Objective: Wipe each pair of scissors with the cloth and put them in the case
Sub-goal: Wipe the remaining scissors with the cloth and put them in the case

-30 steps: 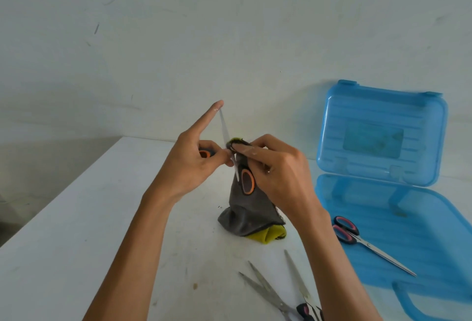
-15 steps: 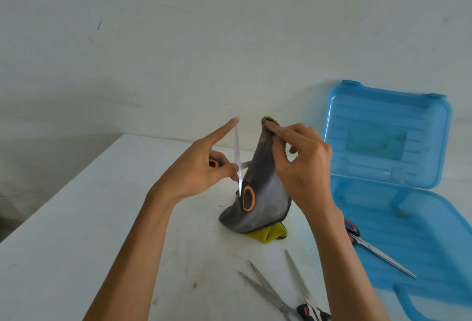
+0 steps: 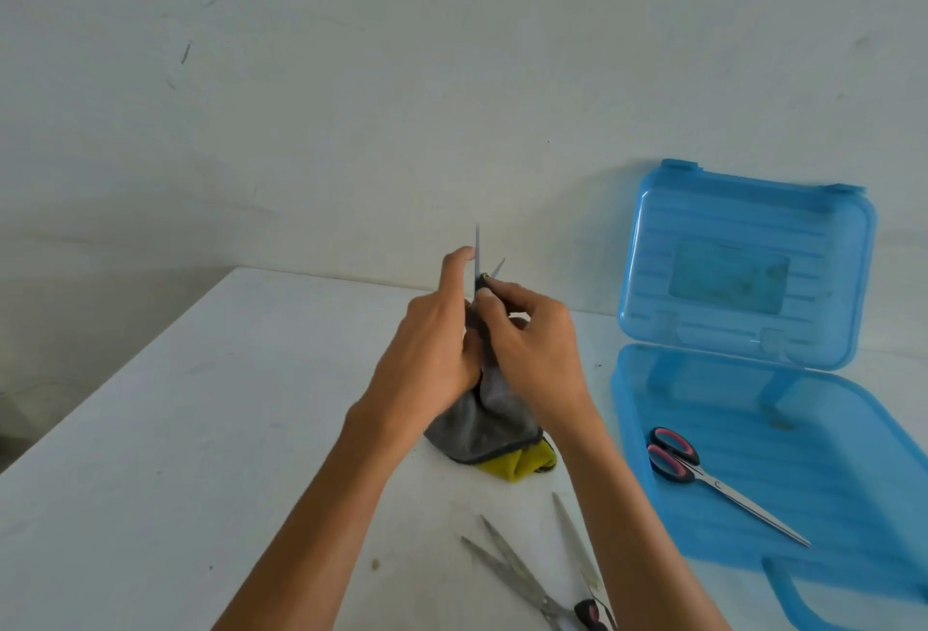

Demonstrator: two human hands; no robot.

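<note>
My left hand (image 3: pixel 427 354) holds a pair of scissors (image 3: pixel 477 253) upright, blades spread, one tip pointing up, index finger lying along that blade. Their handles are hidden behind my hands. My right hand (image 3: pixel 532 344) pinches the grey and yellow cloth (image 3: pixel 482 429) around the blade near its base; the cloth hangs down to the table. Right of my hands an open blue plastic case (image 3: pixel 753 409) holds one pair of red-handled scissors (image 3: pixel 703 474). Another pair of scissors (image 3: pixel 522 575), blades spread, lies on the table at the near edge.
The white table (image 3: pixel 176 429) stands against a pale wall. The case's lid (image 3: pixel 743 263) stands upright at the back right, its carrying handle (image 3: pixel 793 590) near the front right. A table edge runs along the left.
My right hand has slid the cloth back down from the blade tip to the base. My left hand turned the scissors so the blade stands vertical, and both hands have closed together.
</note>
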